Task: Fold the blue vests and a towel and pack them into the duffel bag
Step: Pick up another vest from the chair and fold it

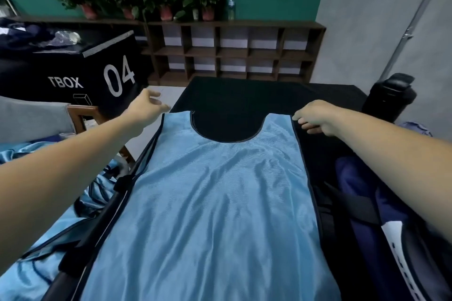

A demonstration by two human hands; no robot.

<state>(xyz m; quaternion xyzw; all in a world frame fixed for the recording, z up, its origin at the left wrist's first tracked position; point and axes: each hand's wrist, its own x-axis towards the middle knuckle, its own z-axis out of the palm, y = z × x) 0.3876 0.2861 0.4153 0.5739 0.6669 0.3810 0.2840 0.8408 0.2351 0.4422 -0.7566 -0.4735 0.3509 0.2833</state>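
The blue vest (215, 203) lies flat on the black desk (244, 95). Its long axis runs away from the person, and its neck opening is at the far end, between the hands. The left hand (144, 107) hovers loose-fingered, holding nothing, just outside the vest's left shoulder. The right hand (315, 117) curls at the right shoulder's edge; whether it pinches the cloth I cannot tell.

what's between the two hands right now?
Head view: between left hand and right hand lies the top of the vest, both shoulder straps and the neck cutout, with the black table showing through.
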